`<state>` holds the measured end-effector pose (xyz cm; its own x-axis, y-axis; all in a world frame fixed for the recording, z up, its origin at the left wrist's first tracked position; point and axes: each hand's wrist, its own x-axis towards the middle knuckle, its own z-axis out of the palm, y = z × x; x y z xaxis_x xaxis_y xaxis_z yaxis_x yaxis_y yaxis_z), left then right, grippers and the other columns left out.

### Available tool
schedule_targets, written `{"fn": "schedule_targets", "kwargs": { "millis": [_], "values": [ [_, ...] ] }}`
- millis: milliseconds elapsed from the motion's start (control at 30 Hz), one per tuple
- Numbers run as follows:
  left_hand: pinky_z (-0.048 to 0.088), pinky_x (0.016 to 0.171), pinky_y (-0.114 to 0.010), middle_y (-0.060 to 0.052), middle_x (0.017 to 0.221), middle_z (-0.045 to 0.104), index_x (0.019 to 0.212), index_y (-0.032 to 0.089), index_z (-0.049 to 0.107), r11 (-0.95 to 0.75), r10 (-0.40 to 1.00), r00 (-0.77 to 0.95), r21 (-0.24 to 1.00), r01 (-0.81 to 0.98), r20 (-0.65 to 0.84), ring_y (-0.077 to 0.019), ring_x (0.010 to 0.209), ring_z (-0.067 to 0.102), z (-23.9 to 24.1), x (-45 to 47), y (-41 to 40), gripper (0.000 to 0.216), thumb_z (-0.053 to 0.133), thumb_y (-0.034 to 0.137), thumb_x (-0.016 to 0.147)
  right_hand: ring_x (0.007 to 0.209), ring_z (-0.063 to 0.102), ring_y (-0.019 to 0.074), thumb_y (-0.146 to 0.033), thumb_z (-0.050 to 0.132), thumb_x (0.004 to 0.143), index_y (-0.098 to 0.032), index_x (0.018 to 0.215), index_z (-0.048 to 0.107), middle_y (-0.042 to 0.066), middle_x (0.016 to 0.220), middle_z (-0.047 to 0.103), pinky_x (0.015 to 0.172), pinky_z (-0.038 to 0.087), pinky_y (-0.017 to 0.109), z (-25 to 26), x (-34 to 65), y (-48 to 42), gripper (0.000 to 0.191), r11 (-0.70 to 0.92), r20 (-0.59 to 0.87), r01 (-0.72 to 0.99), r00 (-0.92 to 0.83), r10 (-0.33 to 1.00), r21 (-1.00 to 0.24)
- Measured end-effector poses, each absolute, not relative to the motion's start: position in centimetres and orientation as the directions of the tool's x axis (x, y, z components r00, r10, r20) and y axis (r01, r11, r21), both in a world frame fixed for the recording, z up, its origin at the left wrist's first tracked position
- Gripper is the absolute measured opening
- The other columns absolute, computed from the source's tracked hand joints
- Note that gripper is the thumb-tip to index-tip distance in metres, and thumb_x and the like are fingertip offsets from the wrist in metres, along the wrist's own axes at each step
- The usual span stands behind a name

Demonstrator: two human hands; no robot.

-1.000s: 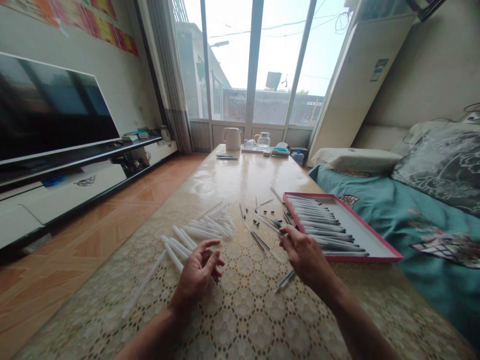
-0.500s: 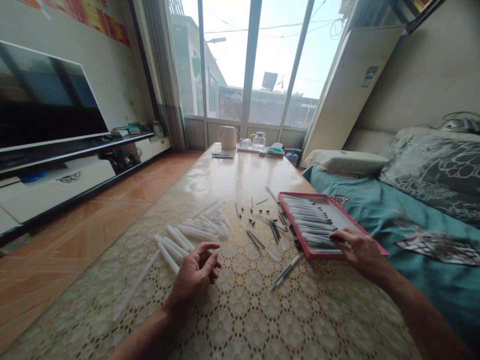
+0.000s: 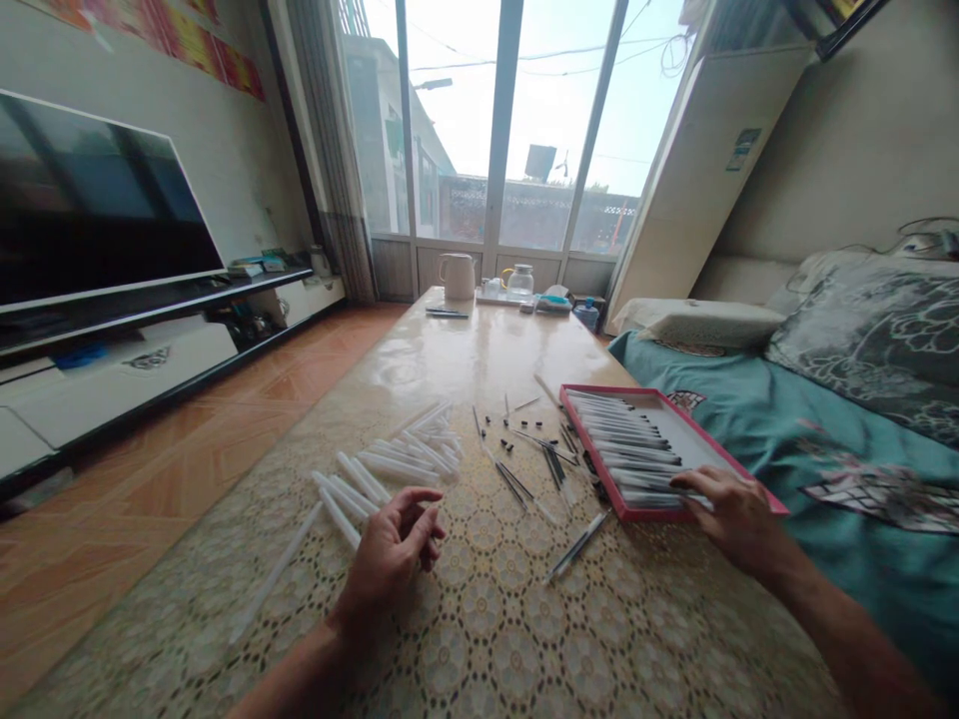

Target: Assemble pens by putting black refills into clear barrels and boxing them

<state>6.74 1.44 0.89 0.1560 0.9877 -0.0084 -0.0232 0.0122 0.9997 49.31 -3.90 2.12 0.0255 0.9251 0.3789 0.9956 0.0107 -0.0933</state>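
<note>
My right hand (image 3: 738,514) reaches over the near end of a red-rimmed tray (image 3: 700,429). Its fingers close around the dark end of a pen at the near end of a row of clear-barrelled pens (image 3: 625,439); the fingertips partly hide it. My left hand (image 3: 397,544) rests on the table, loosely curled, thumb and fingers apart with nothing visible between them. Just beyond it lie white translucent tubes (image 3: 349,499) and a heap of shorter white pieces (image 3: 420,449). Between the hands a pen or refill with a clear part (image 3: 576,547) lies slantwise.
Dark thin refills (image 3: 513,486) and small black caps (image 3: 507,446) are scattered left of the tray. A beige kettle (image 3: 457,277) and a glass pot (image 3: 518,281) stand at the table's far end. A sofa with a teal cover (image 3: 749,399) borders the right side.
The view has shifted slightly. My right hand stays at the tray's near end, its fingers barely moved over the pens. My left hand keeps its loose curl.
</note>
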Motion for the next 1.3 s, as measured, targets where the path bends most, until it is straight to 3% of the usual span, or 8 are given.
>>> {"fn": "schedule_targets", "kwargs": {
  "millis": [167,367,600,967,1300],
  "values": [
    [0.043,0.039,-0.022,0.002,0.058,0.06,0.09,0.016,0.06,-0.027,0.999,0.039,0.996,-0.085,0.03,-0.0112,0.044,0.054,1.7,6.7,1.3,0.031,0.067,0.039,0.071,0.09,0.06,0.0245,-0.026,0.049,0.085,-0.022,0.09,0.065,0.009,0.093,0.065,0.078,0.044,0.036,2.6,43.7,-2.9,0.017,0.163,0.459,0.969,-0.061,0.886,-0.186],
    [0.045,0.043,-0.021,0.002,0.062,0.063,0.093,0.016,0.057,-0.067,0.982,-0.188,0.976,-0.205,0.028,-0.0101,0.047,0.054,1.8,5.8,1.8,0.033,0.068,0.037,0.069,0.083,0.057,0.0199,-0.015,0.048,0.088,-0.02,0.085,0.062,0.005,0.084,0.062,0.075,0.042,0.032,2.7,32.7,-0.9,0.016,0.386,0.367,0.872,-0.267,0.891,-0.302],
    [0.042,0.042,-0.019,0.003,0.061,0.062,0.094,0.016,0.056,-0.084,0.965,-0.262,0.963,-0.256,0.014,-0.0083,0.046,0.051,1.7,5.6,1.9,0.035,0.069,0.037,0.069,0.09,0.057,0.0177,-0.01,0.057,0.081,-0.017,0.094,0.062,0.006,0.093,0.061,0.08,0.041,0.028,1.6,25.4,4.0,0.015,0.361,0.352,0.849,-0.226,0.908,-0.386],
    [0.041,0.041,-0.019,0.003,0.06,0.061,0.093,0.016,0.056,-0.08,0.965,-0.261,0.962,-0.26,0.009,-0.008,0.045,0.05,1.6,5.5,1.9,0.028,0.065,0.033,0.073,0.082,0.057,0.0193,-0.018,0.055,0.08,-0.017,0.09,0.059,0.008,0.092,0.061,0.069,0.037,0.026,1.3,20.9,6.6,0.011,0.235,0.269,0.902,-0.141,0.953,-0.361],
    [0.043,0.039,-0.021,0.002,0.059,0.06,0.087,0.015,0.057,-0.009,0.997,-0.08,0.979,-0.204,-0.007,-0.0103,0.044,0.052,1.3,6.2,1.7,0.023,0.064,0.033,0.074,0.08,0.058,0.0177,-0.012,0.051,0.082,-0.017,0.086,0.06,0.008,0.09,0.062,0.067,0.037,0.024,1.1,24.8,3.8,0.011,0.166,0.175,0.911,-0.106,0.979,-0.378]
  ]
}}
